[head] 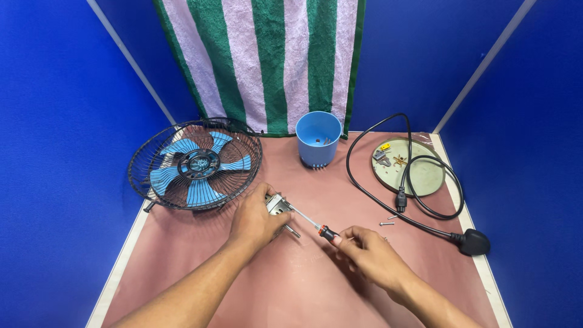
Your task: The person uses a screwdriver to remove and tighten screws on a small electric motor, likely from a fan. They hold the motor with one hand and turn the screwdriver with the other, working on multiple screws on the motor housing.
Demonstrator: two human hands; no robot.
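**Steadying a metal part while we are driving a screwdriver into it**

Working from the left, we are looking at the fan head [195,164], its black wire cage and blue blades lying tilted at the far left of the pinkish table [303,285], pushed just clear of our hands. Our left hand [255,220] is clamping its fingers around a small metal bracket [278,205] in the middle of the table, just near the cage, pinning it down so it is not twisting under the tool. The screwdriver [306,222] is bridging the gap between the hands, its thin shaft meeting the bracket while our right hand [369,254] is pinching the black and orange handle between fingertips, seemingly for fine turning.

Farther back, a blue cup [319,138] is standing upright in front of a green-and-white striped towel [273,61]. To the right, a round beige base plate [408,167] is lying flat with a black power cord [419,209] looping over it, its plug resting near the right edge. Two loose screws [388,221] are lying just beyond our right hand, close enough to get knocked.
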